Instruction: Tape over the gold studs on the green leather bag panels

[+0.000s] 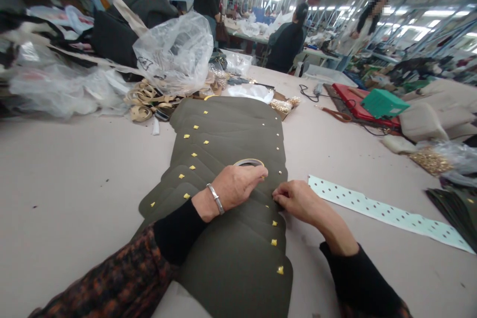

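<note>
Right, here you are over the panels (231,263), fanned in one overlapping stack straight ahead of you on the table (93,164), long axis running away from your body, a touch wider at the near end. Your left hand (235,186) is over the middle of them, fingers bunched and pointing right, with the far rim of a roll (249,161) showing just beyond; it seems to be in your grip, but the hand hides that, so I can't call it. And your right hand (298,201) is down at the right edge, thumb and forefinger pinched together; whether they have a scrap or the panel edge between them, I can't tell.

Now the line that counts, I'd judge: the row along that right edge, following the stack's length. Small pale dots (278,148) run up the far part, yellow squares (280,270) come down the near part, and your right fingertips sit between the two. Your right hand is clearly nearer to that row; your left is inward, slightly farther up, the fingers of both hands close but apart. Off to the right, beyond your right wrist, a spotted strip (387,211) slants across the table.
</note>
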The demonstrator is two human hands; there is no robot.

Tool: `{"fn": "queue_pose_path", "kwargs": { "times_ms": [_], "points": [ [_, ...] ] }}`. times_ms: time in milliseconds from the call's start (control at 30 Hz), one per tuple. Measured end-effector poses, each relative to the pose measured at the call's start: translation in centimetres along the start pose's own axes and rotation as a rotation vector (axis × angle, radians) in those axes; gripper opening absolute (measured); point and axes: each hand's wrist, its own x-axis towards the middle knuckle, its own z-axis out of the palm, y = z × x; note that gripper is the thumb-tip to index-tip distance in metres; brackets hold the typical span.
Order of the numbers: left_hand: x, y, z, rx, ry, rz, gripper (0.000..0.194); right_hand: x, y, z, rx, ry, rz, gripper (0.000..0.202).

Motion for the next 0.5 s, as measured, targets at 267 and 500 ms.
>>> {"fn": "queue_pose_path", "kwargs": {
  "times_ms": [267,500],
  "points": [
    [-0.1,1.5,1.1,-0.046,0.002,-0.022,0.052,-2.1,-0.3,1.0,0.284,0.488,-0.301,0.019],
    [0.0,2.1,1.8,-0.061,-0.011,0.026,0.046,-1.8,-0.7,1.4,0.131,0.584,-0.479,0.018]
  ]
}}
